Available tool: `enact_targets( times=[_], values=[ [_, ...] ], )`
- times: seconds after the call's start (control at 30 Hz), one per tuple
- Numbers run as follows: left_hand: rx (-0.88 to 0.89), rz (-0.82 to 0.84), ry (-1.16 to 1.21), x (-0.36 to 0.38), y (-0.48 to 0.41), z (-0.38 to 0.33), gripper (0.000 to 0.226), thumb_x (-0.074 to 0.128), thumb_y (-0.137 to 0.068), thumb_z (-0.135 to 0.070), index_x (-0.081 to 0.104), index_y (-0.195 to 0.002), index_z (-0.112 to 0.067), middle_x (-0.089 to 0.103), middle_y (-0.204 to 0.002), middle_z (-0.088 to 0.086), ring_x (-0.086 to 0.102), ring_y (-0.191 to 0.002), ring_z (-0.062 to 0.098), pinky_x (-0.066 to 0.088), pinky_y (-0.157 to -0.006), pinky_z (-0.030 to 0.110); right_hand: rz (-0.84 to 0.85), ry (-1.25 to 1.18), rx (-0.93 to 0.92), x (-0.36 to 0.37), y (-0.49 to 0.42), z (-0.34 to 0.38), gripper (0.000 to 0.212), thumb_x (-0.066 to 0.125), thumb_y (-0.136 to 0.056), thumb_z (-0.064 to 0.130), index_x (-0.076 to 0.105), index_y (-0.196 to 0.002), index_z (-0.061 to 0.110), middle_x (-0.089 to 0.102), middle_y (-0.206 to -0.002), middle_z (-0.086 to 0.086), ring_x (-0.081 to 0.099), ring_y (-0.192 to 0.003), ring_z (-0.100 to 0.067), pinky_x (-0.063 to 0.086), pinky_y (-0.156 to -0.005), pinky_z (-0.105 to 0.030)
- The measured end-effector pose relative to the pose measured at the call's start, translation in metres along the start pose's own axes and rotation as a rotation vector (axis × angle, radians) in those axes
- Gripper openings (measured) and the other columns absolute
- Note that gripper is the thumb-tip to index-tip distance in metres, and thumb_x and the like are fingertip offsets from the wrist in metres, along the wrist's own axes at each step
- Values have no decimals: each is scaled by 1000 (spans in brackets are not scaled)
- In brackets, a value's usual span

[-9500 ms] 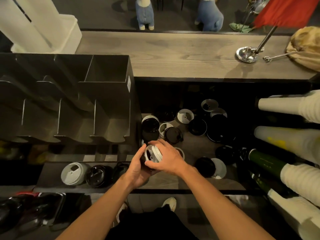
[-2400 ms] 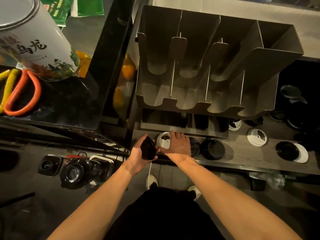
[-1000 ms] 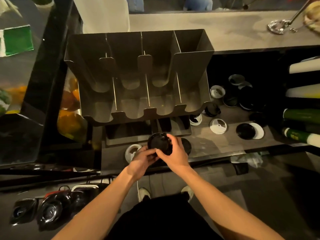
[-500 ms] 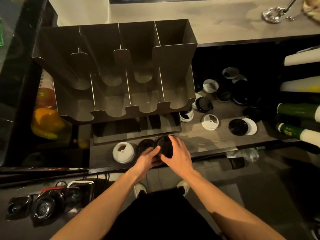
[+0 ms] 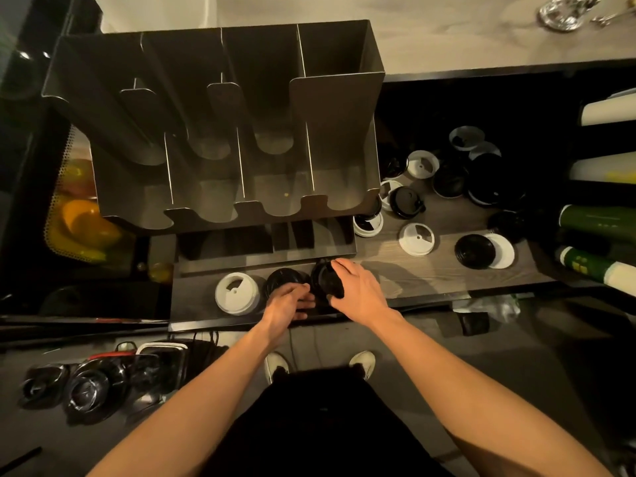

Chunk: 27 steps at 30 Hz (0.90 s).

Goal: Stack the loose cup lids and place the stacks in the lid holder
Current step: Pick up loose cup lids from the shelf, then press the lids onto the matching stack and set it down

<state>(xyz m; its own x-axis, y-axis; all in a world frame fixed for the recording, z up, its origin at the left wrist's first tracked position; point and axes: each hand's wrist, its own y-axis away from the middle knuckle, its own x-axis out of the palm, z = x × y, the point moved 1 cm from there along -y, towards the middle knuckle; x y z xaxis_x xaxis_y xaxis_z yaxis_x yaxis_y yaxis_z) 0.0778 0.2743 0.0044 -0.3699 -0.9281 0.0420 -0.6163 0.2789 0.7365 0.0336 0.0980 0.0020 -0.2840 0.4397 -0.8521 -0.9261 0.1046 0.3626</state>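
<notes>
The metal lid holder (image 5: 330, 108) stands on the shelf with its slots bare. Below it, on the shelf's front strip, sit a white lid stack (image 5: 236, 292) and a black lid stack (image 5: 284, 278). My left hand (image 5: 289, 302) rests on the near side of that black stack. My right hand (image 5: 359, 290) grips a tilted stack of black lids (image 5: 325, 278) just to its right. Several loose black and white lids lie right of the holder, such as a white lid (image 5: 416, 239) and a black lid (image 5: 474, 251).
Sleeved cup stacks (image 5: 599, 222) lie along the right edge. A wooden counter (image 5: 447, 29) runs behind the holder. Black plastic containers (image 5: 86, 390) sit on a lower level at the left. A mesh bin with orange fruit (image 5: 82, 222) is left of the holder.
The camera has shifted closer. My right hand has tilted its black lids to the right, away from the left hand, which now rests on the neighbouring black stack.
</notes>
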Motion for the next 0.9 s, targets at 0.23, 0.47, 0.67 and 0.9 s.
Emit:
enact_targets(
  times=[0.23,0.47,0.67,0.9],
  values=[
    [-16,-43,31,8,-1,2,14,54,-103,-21,67,-104,-14,72,-102,10,70,-98,24,50,-76,33,28,95,9,2,-9,10,80,74,-88,30,31,-154,14,35,-153,-1,37,-137,-24,41,-106,-38],
    [41,-48,72,31,3,-15,18,56,-101,-18,67,-108,-6,72,-96,11,71,-88,22,52,-75,32,83,-68,15,-2,-6,-8,89,74,-88,16,19,-158,22,8,-166,-2,29,-147,-27,34,-114,-38],
    [116,-36,65,72,-3,-37,15,59,-100,-20,69,-102,-9,73,-88,5,72,-84,17,50,-69,29,-145,-291,59,-24,2,-42,52,61,-97,26,43,-146,22,44,-145,4,47,-130,-19,41,-103,-34],
    [180,-22,-31,146,-25,-62,16,59,-100,-23,65,-105,-9,72,-93,4,73,-87,16,50,-71,28,-280,-475,188,-70,-4,-103,36,59,-98,32,53,-134,26,53,-130,8,53,-119,-11,45,-95,-34]
  ],
)
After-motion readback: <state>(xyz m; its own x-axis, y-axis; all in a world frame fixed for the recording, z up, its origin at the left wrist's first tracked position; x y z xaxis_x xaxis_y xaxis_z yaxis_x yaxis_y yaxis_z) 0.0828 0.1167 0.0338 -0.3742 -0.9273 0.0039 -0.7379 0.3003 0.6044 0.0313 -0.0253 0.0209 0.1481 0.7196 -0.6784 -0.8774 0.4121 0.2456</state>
